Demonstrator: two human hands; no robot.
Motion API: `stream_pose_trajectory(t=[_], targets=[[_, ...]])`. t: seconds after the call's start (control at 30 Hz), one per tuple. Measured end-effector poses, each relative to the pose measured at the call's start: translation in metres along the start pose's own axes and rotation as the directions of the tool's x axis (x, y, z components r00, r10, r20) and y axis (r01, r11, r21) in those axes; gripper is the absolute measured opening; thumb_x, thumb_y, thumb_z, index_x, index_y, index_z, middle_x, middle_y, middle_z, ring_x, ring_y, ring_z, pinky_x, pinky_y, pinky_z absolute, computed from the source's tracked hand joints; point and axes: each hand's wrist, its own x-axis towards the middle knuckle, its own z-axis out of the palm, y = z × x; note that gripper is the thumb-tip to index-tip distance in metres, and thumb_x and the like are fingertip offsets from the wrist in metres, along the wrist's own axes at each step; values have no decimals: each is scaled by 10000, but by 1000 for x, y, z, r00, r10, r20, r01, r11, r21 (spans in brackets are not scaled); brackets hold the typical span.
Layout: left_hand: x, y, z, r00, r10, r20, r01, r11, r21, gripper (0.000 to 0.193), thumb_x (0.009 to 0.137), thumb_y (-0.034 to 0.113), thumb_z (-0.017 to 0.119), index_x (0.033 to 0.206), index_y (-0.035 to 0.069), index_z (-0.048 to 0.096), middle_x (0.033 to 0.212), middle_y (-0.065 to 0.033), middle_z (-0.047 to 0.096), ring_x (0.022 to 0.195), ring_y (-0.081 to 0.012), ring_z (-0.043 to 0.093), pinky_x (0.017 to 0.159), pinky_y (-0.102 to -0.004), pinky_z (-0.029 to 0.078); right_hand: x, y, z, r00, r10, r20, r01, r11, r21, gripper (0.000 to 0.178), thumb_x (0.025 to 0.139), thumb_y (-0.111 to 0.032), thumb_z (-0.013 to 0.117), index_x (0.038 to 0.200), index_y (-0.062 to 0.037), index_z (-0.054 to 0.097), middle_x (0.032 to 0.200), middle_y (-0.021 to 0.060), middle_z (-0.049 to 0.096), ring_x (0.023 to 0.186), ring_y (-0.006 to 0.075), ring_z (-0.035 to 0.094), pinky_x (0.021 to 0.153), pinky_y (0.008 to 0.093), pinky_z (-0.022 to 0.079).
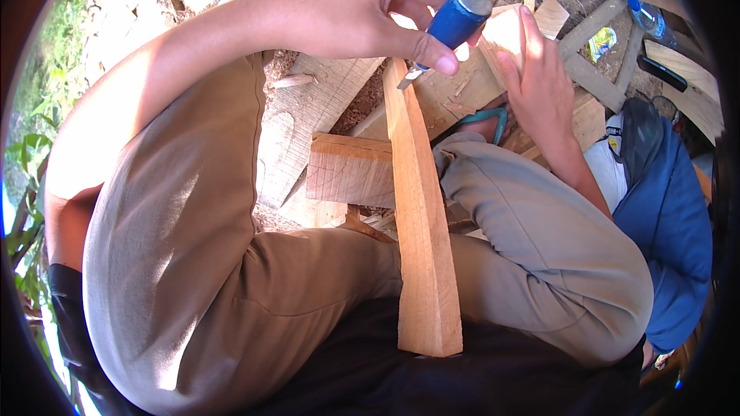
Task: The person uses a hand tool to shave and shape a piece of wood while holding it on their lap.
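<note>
A chisel (455,21) with a thick blue handle and a metal cap is gripped in my left hand (385,11), thumb pressed along the near side. Its short blade points down and left, at or just above the far end of a long, tapered wooden piece (422,239). That piece runs from my lap out between my knees, wide end near me. Beyond my right knee, my right hand (539,81) has its fingers stretched out and thumb apart. It lies against a sunlit pale wood block (502,37); whether it bears on the block I cannot tell.
A wood block (351,169) and a broad board (308,100) lie under the long piece. Offcuts and shavings cover the ground. A sandalled foot (493,119) shows past my right knee. At right are a plastic bottle (651,17), a dark flat object (661,74) and blue cloth (671,231).
</note>
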Motion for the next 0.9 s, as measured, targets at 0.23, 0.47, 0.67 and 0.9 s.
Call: stream_pose_trajectory(t=[0.23,0.47,0.67,0.9], targets=[[-2,1,3,999,16,-28,-18,997,-69,260,952,80,753,1153,62,589,1066,7,597,1025,-90,589,895,-286,534,3,-3,-1,996,80,28,-83,990,116,687,1007,-422,604,1608,-221,341,1076,171,562,963,401,637,846,490,534],[-1,9,2,998,-52,-38,54,997,59,254,930,57,765,1134,46,615,1028,-1,638,1010,-104,626,869,-288,551,19,17,-11,992,83,91,-105,953,285,657,1010,-309,639,1595,-155,383,1312,196,617,1175,354,656,958,408,537],[-15,28,18,968,-172,-184,180,983,28,275,864,-11,795,1094,-16,644,922,-57,706,919,-177,745,884,-333,607,78,-9,-135,998,23,65,-64,656,752,523,1049,-235,617,1494,15,502,1446,170,581,1238,213,619,1082,342,463],[-6,27,10,976,-165,-142,209,895,395,299,829,130,856,1049,-4,703,972,-93,737,970,-175,730,837,-311,584,64,-13,-239,958,130,-255,43,817,575,506,1050,-255,613,1476,4,526,1406,170,610,1236,217,613,1086,345,456]])
